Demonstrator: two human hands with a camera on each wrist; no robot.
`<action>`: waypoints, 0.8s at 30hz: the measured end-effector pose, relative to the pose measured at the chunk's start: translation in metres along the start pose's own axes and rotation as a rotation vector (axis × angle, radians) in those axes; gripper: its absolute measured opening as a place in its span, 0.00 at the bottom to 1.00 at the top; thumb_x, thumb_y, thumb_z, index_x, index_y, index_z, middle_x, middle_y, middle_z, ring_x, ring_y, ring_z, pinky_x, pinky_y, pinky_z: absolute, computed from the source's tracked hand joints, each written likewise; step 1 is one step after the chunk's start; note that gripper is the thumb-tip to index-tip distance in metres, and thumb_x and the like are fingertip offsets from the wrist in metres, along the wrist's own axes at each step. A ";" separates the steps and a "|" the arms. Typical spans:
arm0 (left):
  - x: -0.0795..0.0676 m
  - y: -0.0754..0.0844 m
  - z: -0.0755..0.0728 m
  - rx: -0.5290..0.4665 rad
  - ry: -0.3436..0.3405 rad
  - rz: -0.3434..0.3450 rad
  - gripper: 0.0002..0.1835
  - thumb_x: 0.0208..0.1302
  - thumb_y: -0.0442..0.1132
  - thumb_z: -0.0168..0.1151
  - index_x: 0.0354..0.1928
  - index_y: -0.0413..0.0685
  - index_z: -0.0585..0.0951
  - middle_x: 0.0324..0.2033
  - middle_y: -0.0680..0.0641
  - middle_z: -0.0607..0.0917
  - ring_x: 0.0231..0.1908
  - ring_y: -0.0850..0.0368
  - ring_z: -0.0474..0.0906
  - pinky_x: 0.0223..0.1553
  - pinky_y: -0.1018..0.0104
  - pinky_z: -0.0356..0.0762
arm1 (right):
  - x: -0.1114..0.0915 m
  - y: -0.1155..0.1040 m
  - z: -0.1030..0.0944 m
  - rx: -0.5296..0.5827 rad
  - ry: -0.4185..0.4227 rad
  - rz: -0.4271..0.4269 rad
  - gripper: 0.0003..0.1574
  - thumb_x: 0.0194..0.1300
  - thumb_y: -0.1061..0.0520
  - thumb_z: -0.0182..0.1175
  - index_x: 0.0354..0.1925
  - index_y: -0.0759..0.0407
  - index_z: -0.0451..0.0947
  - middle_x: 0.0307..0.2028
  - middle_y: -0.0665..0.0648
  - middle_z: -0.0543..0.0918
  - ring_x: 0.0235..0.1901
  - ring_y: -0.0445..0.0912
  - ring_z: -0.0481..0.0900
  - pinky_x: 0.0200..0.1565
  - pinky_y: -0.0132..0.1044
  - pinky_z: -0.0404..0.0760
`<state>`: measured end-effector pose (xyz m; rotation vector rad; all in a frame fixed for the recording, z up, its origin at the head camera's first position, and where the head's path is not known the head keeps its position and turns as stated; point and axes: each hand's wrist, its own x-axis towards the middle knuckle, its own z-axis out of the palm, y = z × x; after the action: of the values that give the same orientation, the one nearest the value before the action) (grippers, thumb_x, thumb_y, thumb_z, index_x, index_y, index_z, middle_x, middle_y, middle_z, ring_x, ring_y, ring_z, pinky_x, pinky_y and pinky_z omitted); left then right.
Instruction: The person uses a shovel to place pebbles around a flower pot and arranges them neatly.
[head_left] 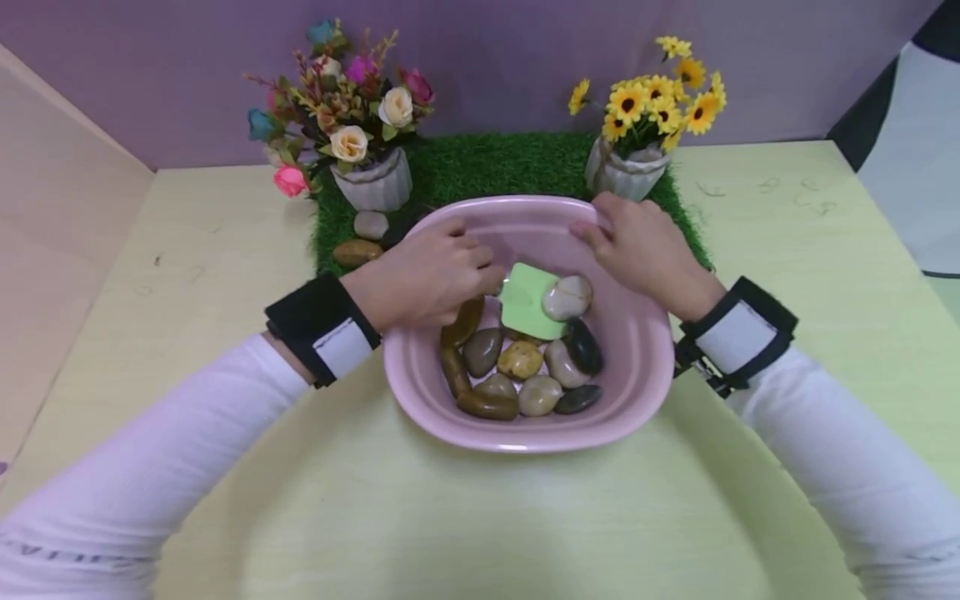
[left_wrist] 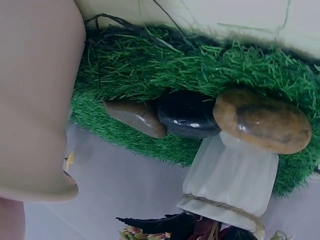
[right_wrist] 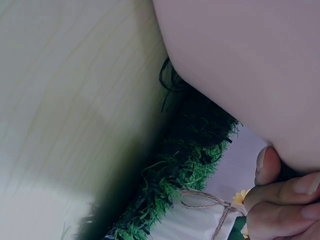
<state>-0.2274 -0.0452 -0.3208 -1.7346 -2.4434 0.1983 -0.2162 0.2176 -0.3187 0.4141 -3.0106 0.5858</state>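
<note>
A pink plastic basin point(head_left: 528, 437) holds several smooth stones, brown, grey, cream and black, and a light green square piece point(head_left: 521, 321). My right hand point(head_left: 645, 250) grips the basin's far right rim, thumb inside and fingers outside; in the right wrist view those fingers point(right_wrist: 285, 205) lie against the outer wall. My left hand point(head_left: 431, 275) reaches over the left rim with curled fingers, their tips right at the green piece's left edge. Beneath this hand lies a brown stone point(head_left: 463, 323). I cannot tell whether the left fingers hold anything. A cream stone point(head_left: 567, 297) overlaps the green piece.
Behind the basin lies an artificial grass mat point(head_left: 502, 158). On it stand a pot of mixed flowers point(head_left: 375, 182) and a pot of yellow flowers point(head_left: 626, 171). Left of the basin, a brown stone point(left_wrist: 262, 120), a black stone point(left_wrist: 187, 112) and a greyish stone point(left_wrist: 137, 117) rest on the grass.
</note>
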 end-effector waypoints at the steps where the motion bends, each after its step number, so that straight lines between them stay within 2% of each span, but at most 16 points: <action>1: 0.000 0.000 0.000 -0.010 -0.010 -0.003 0.18 0.60 0.34 0.60 0.53 0.47 0.80 0.43 0.44 0.87 0.47 0.46 0.82 0.56 0.49 0.73 | 0.000 0.000 0.000 -0.001 0.001 -0.004 0.20 0.75 0.47 0.52 0.34 0.62 0.71 0.21 0.58 0.72 0.18 0.49 0.73 0.20 0.39 0.70; 5: 0.001 -0.002 -0.001 -0.067 -0.027 -0.010 0.16 0.62 0.37 0.61 0.53 0.49 0.81 0.43 0.45 0.87 0.46 0.47 0.82 0.57 0.49 0.70 | 0.001 -0.001 -0.001 -0.006 -0.002 -0.005 0.19 0.75 0.47 0.52 0.34 0.62 0.71 0.21 0.58 0.72 0.18 0.50 0.72 0.20 0.39 0.69; 12: 0.001 0.001 0.002 -0.171 0.007 0.030 0.08 0.64 0.42 0.64 0.45 0.54 0.82 0.36 0.49 0.86 0.38 0.51 0.81 0.50 0.54 0.67 | -0.001 0.000 0.002 0.008 -0.009 0.010 0.19 0.74 0.48 0.53 0.32 0.61 0.70 0.21 0.58 0.72 0.19 0.50 0.73 0.21 0.39 0.70; 16: 0.000 0.005 -0.004 -0.109 0.028 0.063 0.09 0.63 0.40 0.65 0.45 0.53 0.82 0.35 0.49 0.86 0.37 0.51 0.80 0.48 0.55 0.67 | -0.001 0.000 0.002 0.006 -0.001 -0.007 0.19 0.74 0.47 0.53 0.33 0.61 0.70 0.21 0.57 0.72 0.19 0.50 0.73 0.21 0.39 0.70; 20: -0.001 0.011 -0.016 -0.007 0.025 0.069 0.16 0.56 0.36 0.68 0.48 0.53 0.82 0.36 0.49 0.86 0.39 0.50 0.80 0.46 0.56 0.67 | 0.000 -0.001 0.000 -0.009 0.017 -0.015 0.19 0.74 0.47 0.53 0.33 0.62 0.71 0.20 0.57 0.72 0.19 0.50 0.73 0.21 0.39 0.68; 22: -0.002 0.015 -0.020 0.010 0.011 0.062 0.18 0.54 0.35 0.69 0.49 0.54 0.83 0.37 0.49 0.86 0.40 0.50 0.80 0.45 0.56 0.68 | -0.001 -0.002 0.000 -0.015 0.020 -0.012 0.19 0.74 0.48 0.53 0.33 0.61 0.70 0.20 0.57 0.71 0.19 0.51 0.72 0.21 0.39 0.68; 24: -0.004 0.019 -0.021 -0.013 -0.017 0.052 0.19 0.55 0.35 0.69 0.50 0.54 0.83 0.37 0.50 0.86 0.40 0.51 0.80 0.44 0.57 0.69 | 0.000 -0.003 0.001 -0.013 0.012 -0.010 0.19 0.74 0.48 0.53 0.32 0.61 0.70 0.20 0.57 0.71 0.19 0.51 0.72 0.21 0.39 0.68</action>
<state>-0.2042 -0.0418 -0.3035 -1.8099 -2.4186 0.2036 -0.2150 0.2151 -0.3185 0.4230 -2.9977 0.5660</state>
